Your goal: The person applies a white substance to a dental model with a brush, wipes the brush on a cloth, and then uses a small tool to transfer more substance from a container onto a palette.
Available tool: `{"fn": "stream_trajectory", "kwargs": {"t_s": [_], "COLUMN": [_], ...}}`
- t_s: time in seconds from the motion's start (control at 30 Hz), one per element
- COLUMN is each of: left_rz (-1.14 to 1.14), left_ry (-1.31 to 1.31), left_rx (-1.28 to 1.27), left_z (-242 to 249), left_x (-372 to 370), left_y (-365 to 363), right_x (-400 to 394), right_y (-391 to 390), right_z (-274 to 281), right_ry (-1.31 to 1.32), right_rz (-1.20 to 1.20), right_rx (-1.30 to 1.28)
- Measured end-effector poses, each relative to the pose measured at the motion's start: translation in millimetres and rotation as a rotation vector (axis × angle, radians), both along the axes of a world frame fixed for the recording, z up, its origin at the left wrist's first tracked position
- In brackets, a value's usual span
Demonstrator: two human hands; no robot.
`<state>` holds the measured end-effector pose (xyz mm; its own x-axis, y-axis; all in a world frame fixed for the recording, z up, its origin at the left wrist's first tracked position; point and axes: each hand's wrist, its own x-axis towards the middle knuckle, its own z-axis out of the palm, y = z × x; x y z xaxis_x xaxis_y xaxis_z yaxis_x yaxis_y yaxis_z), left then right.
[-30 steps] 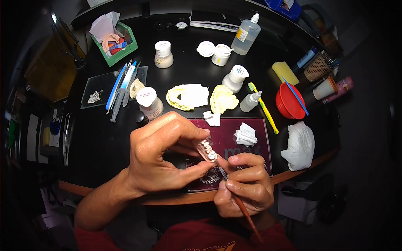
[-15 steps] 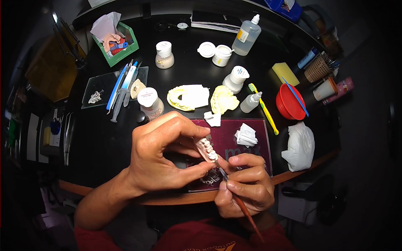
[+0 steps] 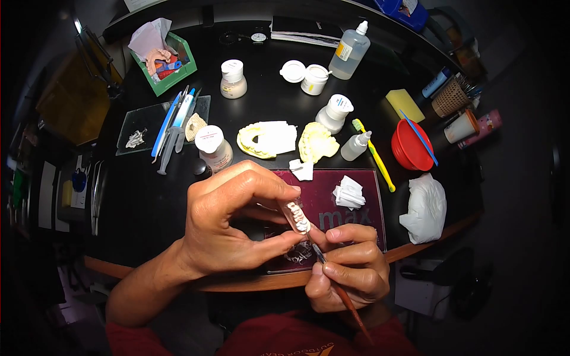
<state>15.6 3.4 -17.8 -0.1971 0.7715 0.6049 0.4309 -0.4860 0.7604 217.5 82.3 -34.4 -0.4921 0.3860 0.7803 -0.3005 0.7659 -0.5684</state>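
Note:
My left hand pinches a small dental model with a row of white teeth between thumb and index finger. Its pink side faces my palm. In my right hand is a thin brush with a reddish-brown handle, gripped near its metal collar. The brush tip points up to the lower end of the model; whether it touches is too small to tell. Beneath both hands lies a dark red mat, with a folded white tissue on it.
Yellowish dental casts, a white-capped jar and a dropper bottle stand beyond my hands. At the right are a toothbrush, a red bowl and crumpled tissue. A glass plate with tools lies left.
The dental model has tilted slightly in my left hand and sits a little lower, showing more of the teeth's tops. My right hand and the brush have shifted slightly.

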Motion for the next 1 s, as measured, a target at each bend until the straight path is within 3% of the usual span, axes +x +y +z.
{"fn": "stream_trajectory", "kwargs": {"t_s": [0.43, 0.57, 0.77, 1.0], "left_rz": [0.004, 0.045, 0.044, 0.057], "left_ry": [0.015, 0.003, 0.046, 0.084], "left_rx": [0.009, -0.035, -0.018, -0.032], "left_z": [0, 2, 1, 1], "left_x": [-1, 0, -1, -1], "left_y": [1, 1, 2, 2], "right_x": [0, 22, 52, 50], "right_y": [2, 11, 17, 14], "right_z": [1, 2, -6, -14], "right_ry": [-0.001, 0.034, -0.2, -0.225], "right_rz": [-0.018, -0.227, -0.207, -0.223], "right_rx": [0.011, 0.032, -0.117, -0.139]}}
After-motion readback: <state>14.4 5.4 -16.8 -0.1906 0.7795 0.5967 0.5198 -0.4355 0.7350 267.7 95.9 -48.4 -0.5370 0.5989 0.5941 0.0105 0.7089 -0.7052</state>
